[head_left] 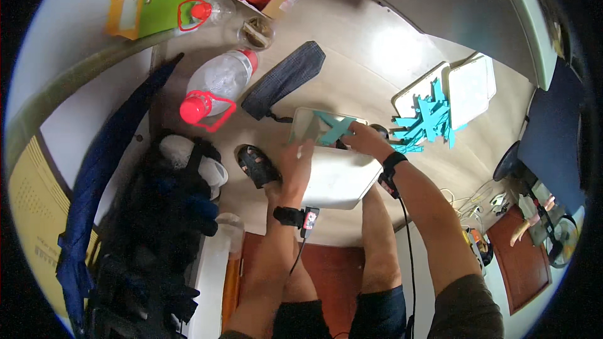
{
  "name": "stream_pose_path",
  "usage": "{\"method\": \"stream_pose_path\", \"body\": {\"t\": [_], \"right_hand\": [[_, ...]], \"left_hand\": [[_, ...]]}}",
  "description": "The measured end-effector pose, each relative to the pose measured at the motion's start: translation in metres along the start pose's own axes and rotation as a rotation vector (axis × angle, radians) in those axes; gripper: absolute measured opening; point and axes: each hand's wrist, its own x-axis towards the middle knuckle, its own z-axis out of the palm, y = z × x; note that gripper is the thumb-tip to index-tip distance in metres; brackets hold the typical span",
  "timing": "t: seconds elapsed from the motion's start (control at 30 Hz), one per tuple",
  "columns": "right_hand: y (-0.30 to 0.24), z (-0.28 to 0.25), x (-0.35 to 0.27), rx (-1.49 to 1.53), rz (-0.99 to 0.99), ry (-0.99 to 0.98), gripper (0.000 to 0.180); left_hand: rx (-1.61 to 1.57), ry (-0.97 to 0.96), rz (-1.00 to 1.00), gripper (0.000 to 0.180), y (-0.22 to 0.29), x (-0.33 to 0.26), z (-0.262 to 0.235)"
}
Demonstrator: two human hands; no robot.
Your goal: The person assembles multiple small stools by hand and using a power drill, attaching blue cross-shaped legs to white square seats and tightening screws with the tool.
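A white board [342, 182] lies over my knees, with a paler cream panel at its far side. Two flat teal strips [337, 129] cross each other on that far panel. My right hand [370, 140] reaches over the right side, its fingers closed at the right end of one teal strip. At the left edge, my left hand [296, 162] has its fingers bent against the white board; their tips are partly blurred. A loose heap of teal strips [429, 116] lies on the floor to the right, against more white boards [468, 91].
A dark folded umbrella [286, 80] and a large clear bottle with red caps [220, 81] lie ahead to the left. Beyond them stand a glass jar [256, 32] and a cardboard box with bags [286, 0]. Black bags crowd my left; cables [468, 201] trail at right.
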Motion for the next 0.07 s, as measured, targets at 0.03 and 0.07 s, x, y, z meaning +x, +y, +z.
{"method": "stream_pose_path", "body": {"t": [0.03,0.07], "right_hand": [[0.0015,0.0043,0.0029,-0.074,0.011,0.034,0.047],[0.0015,0.0100,0.0071,-0.183,0.067,0.079,0.044]], "left_hand": [[0.064,0.060,0.082,0.037,-0.0025,-0.0094,0.0039],[0.076,0.088,0.065,0.037,-0.0049,-0.0114,0.0001]]}}
